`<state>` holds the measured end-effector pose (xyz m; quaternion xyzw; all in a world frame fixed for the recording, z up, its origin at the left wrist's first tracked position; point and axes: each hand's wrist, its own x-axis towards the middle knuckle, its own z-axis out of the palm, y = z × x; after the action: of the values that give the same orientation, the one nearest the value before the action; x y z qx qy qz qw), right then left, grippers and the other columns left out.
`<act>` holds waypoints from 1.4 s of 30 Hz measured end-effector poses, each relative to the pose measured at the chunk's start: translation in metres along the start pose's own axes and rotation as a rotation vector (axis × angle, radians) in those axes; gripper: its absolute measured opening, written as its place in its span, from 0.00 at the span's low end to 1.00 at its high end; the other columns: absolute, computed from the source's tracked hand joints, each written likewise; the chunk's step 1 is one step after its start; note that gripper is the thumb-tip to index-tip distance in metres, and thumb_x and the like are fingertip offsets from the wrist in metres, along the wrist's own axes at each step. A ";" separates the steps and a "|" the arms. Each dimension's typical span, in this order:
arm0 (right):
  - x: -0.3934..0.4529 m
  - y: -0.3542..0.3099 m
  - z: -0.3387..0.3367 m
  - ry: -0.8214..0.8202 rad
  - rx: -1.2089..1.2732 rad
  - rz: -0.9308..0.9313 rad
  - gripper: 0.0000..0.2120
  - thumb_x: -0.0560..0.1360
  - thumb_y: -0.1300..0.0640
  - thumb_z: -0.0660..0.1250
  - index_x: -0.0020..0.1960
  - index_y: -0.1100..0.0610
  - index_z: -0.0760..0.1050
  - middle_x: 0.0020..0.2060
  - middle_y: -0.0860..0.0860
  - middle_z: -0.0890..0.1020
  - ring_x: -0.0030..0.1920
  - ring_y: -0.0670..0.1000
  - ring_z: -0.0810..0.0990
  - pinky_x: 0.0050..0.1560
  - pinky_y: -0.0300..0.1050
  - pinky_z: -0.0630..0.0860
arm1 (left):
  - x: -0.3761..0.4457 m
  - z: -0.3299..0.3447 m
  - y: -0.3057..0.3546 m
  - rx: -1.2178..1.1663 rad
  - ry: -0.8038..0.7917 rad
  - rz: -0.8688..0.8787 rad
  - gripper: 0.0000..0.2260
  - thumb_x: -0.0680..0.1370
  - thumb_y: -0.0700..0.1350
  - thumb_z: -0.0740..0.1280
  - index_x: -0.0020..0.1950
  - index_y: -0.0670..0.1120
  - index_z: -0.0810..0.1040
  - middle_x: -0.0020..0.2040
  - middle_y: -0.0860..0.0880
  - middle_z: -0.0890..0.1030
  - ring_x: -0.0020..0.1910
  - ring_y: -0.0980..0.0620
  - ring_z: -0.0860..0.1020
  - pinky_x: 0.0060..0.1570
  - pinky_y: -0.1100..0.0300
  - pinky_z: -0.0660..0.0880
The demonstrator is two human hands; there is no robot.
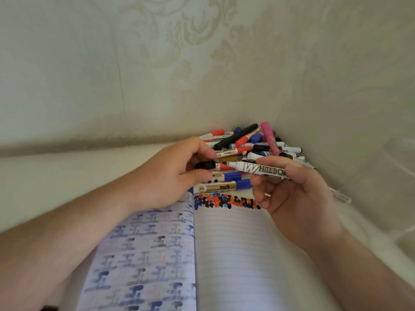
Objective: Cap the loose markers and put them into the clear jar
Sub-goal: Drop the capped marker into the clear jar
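My right hand (294, 198) grips a white whiteboard marker (262, 169), held level with its bare tip pointing left. My left hand (175, 173) pinches a black cap (204, 164) just left of that tip; cap and tip are a short way apart. Behind both hands, in the corner of the table, lies a heap of markers (253, 142) in red, blue, black and pink. Two gold-labelled markers with blue caps (226, 185) lie under my hands. The clear jar (402, 153) shows only faintly at the right edge.
An open lined notebook (224, 254) lies in front of me, its left page covered in ink marks and a band of red, blue and black scribbles (224, 202) across the top of the right page. Patterned walls close in behind and to the right.
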<state>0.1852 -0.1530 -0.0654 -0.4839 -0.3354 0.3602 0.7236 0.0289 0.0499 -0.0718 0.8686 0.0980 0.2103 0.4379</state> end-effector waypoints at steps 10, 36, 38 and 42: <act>0.001 0.002 0.007 0.088 -0.168 0.024 0.09 0.73 0.60 0.63 0.37 0.51 0.79 0.34 0.59 0.82 0.30 0.55 0.78 0.29 0.43 0.73 | 0.001 -0.001 -0.001 -0.008 0.018 0.018 0.12 0.75 0.50 0.76 0.52 0.61 0.76 0.48 0.55 0.83 0.49 0.51 0.82 0.53 0.42 0.79; -0.005 -0.002 0.016 0.156 -0.457 -0.078 0.08 0.70 0.52 0.73 0.48 0.45 0.88 0.41 0.57 0.87 0.36 0.54 0.84 0.40 0.45 0.82 | 0.006 -0.002 -0.006 -0.285 0.079 -0.016 0.10 0.67 0.48 0.78 0.45 0.53 0.82 0.46 0.51 0.87 0.45 0.54 0.85 0.50 0.56 0.81; -0.006 -0.001 0.017 0.155 -0.469 -0.083 0.08 0.70 0.51 0.72 0.48 0.44 0.87 0.41 0.56 0.88 0.36 0.54 0.83 0.39 0.45 0.81 | 0.005 -0.001 -0.006 -0.266 0.095 -0.017 0.10 0.67 0.50 0.77 0.46 0.55 0.82 0.46 0.51 0.87 0.46 0.52 0.85 0.53 0.51 0.82; -0.006 0.002 0.021 0.175 -0.437 -0.096 0.06 0.72 0.51 0.71 0.47 0.48 0.87 0.39 0.57 0.87 0.34 0.55 0.83 0.36 0.44 0.79 | 0.004 0.003 -0.003 -0.167 0.149 0.017 0.08 0.70 0.50 0.77 0.47 0.57 0.83 0.47 0.55 0.88 0.48 0.52 0.86 0.54 0.47 0.82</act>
<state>0.1641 -0.1481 -0.0615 -0.6419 -0.3640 0.2011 0.6442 0.0337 0.0509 -0.0747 0.8118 0.1050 0.2854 0.4985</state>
